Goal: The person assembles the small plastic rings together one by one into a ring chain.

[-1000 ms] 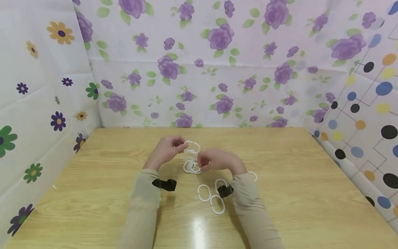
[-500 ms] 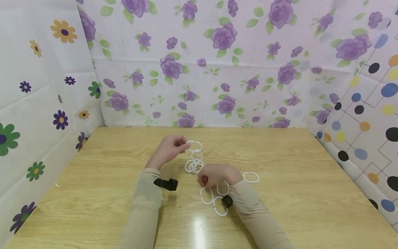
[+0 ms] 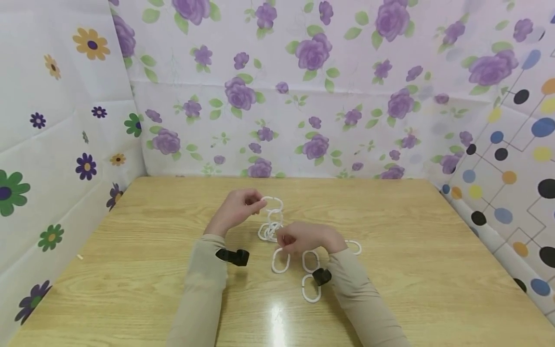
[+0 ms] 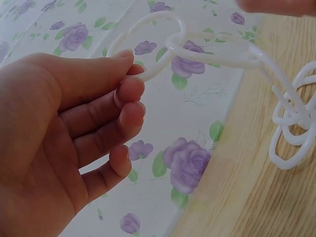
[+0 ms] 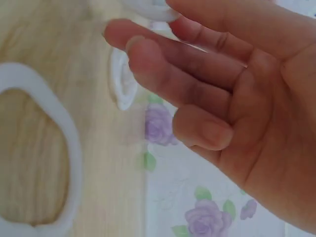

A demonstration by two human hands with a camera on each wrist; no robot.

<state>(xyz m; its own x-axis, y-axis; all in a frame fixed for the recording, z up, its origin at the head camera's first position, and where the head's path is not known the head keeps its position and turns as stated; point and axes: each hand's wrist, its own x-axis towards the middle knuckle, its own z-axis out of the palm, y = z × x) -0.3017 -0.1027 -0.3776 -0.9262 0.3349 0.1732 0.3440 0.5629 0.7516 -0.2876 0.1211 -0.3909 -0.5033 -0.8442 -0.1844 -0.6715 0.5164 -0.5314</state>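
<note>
My left hand (image 3: 238, 209) pinches the top link (image 4: 153, 16) of a white plastic chain between thumb and index finger. Below it a second link (image 4: 212, 58) hangs, and the rest of the chain (image 3: 270, 232) lies bunched on the table. My right hand (image 3: 303, 237), palm turned inward, pinches a separate white oval link (image 3: 274, 263) at its upper end, just in front of the bunched chain. In the right wrist view only a piece of that pinched link (image 5: 150, 9) shows at the top edge, by the thumb; the other fingers are loosely bent.
Two loose white links lie by my right forearm: one link (image 3: 304, 262) farther back, another link (image 3: 311, 301) nearer. A third link (image 3: 360, 248) is partly hidden behind the right wrist. Flower-patterned cloth (image 3: 277, 120) borders the wooden table (image 3: 143, 270) at the back.
My right hand has moved from beside the chain down to the loose links, taken one and brought it back up towards the chain. My left hand has stayed nearly still.
</note>
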